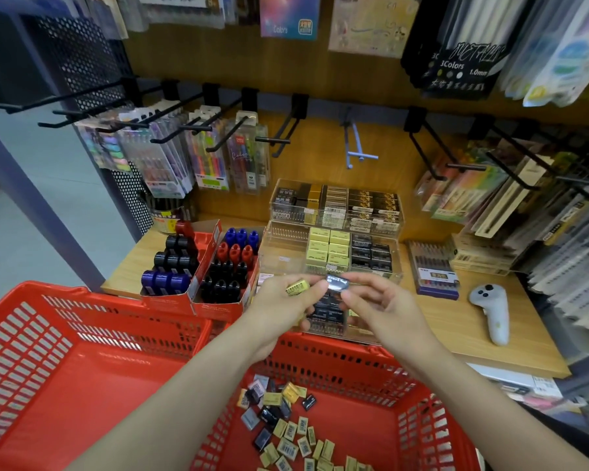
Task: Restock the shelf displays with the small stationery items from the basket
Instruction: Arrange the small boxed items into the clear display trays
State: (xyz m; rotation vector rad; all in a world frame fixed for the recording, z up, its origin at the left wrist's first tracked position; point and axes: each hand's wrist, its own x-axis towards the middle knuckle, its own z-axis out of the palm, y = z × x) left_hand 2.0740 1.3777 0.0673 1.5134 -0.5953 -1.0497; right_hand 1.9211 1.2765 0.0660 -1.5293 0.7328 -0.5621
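The left hand (286, 302) has its grip curled around a small yellow box (298, 287), pinched at the fingertips. The box lies on its side, its long way running from 8 o'clock to 2 o'clock. The right hand (376, 300) pinches a small dark box (337, 283) between thumb and finger. This one lies flat, long way going 9 to 3 o'clock. The two boxes sit side by side, almost touching, the dark one at 3 o'clock from the yellow one.

Both hands hover over a clear tray (327, 321) of dark boxes on the counter (456, 317). At 12 o'clock from the hands stand clear tiered trays (334, 246) with rows of yellow and black boxes. At 6 o'clock, the red basket (320, 419) holds many more loose little boxes. A white controller (492, 311) lies at 3 o'clock.
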